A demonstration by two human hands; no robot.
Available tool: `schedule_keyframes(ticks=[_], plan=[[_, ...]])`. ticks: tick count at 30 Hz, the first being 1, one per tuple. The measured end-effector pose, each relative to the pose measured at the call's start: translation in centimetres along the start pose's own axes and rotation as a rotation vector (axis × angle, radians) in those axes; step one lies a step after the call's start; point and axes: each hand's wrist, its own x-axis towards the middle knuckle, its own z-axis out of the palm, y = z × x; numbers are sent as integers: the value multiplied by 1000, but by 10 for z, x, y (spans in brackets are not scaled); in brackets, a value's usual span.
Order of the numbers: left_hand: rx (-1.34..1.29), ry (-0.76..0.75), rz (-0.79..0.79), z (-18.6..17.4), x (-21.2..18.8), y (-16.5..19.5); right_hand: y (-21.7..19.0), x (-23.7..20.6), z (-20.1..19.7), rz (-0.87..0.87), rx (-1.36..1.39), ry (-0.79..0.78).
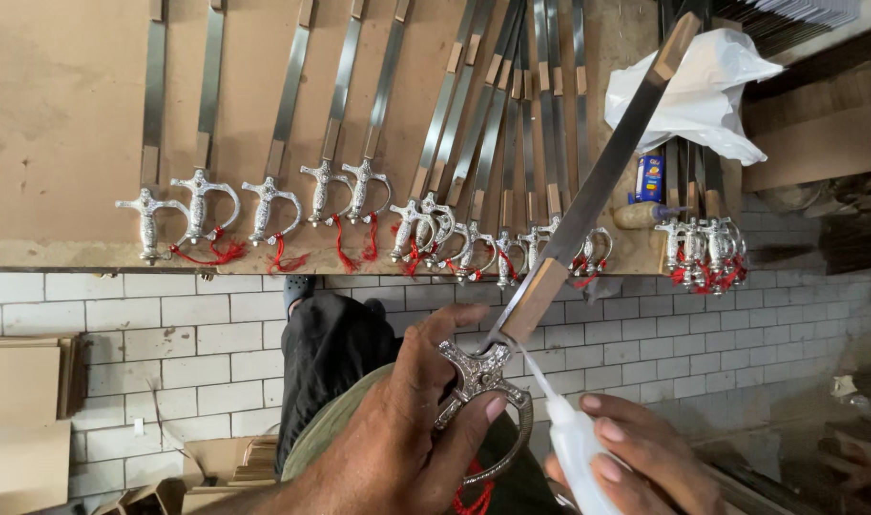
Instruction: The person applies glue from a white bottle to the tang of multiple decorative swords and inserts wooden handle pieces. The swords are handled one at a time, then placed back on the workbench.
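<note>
Fingers [474, 420] of our left hand [397, 448] clasp the silver hilt of one sword [588, 205], near centre; its long axis runs from hilt, near, up to the far right. Our right hand [636, 458] wraps one white squeeze bottle [574, 443], nozzle touching the blade's base. Five swords [264, 205] lie separately at far left on the board [63, 124]; further clustered ones we cannot count. One white bag [703, 91], far right.

Even daylight, sharp centre, soft edges

Soft, bright light falls evenly; steel blades [474, 105] at twelve o'clock show pale glare streaks. The white plastic bag [698, 91] at one o'clock nearly blows out. Corners at four and eight o'clock darken, blur slightly and bend with wide-angle distortion.
</note>
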Motion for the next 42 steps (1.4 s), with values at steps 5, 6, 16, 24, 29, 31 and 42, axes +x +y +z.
schedule_keyframes(ticks=[5,6,16,24,29,31,42], plan=[[-77,-19,83,1,-2,-3,-10,16,-4,162,105,-86],[-76,-19,90,1,-2,-3,-10,17,-4,128,102,-90],[-39,15,112,2,-3,-7,1,17,1,-27,-64,-98],[-37,-20,39,1,-2,-4,-9,19,4,35,-61,-66],[-17,5,19,-3,-4,0,-6,15,6,44,-52,-61],[-9,2,7,-6,-4,1,-2,17,6,24,-35,-41],[-115,-84,-270,-51,-21,0,54,69,47,592,1254,693]])
